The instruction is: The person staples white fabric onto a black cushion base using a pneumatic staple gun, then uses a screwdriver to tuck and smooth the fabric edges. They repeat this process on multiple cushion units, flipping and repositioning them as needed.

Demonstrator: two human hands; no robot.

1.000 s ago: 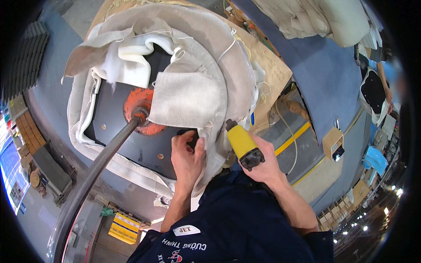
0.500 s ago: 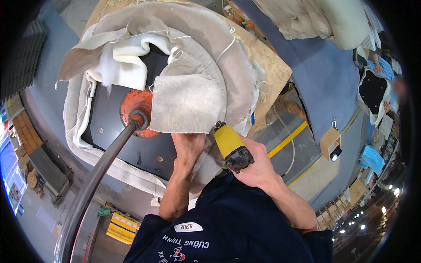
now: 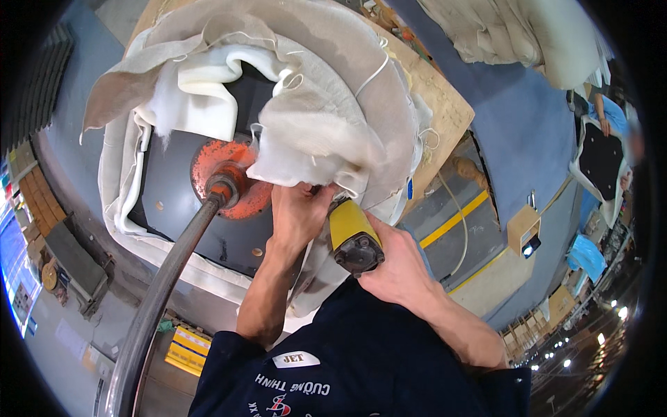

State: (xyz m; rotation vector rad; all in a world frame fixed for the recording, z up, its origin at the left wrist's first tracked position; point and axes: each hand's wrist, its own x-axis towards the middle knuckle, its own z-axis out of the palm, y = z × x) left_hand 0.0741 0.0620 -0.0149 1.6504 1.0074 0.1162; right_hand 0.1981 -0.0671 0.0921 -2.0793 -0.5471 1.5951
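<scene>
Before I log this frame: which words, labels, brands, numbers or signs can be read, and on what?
Dark shirt: white lettering and a red-and-white emblem, wording withheld.
Pale patch on the shirt: dark lettering, wording withheld.
Yellow striped object, lower left: any marks too small to read.
Yellow tool: no legible text.

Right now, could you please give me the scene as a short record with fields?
Left hand: at the beige fabric flap's lower edge, partly hidden
Right hand: gripping a yellow power tool
Tool nose: close beside the left hand
Beneath: dark panel, orange disc, metal pole
Far right: another person's hand at a white-edged black piece
</scene>
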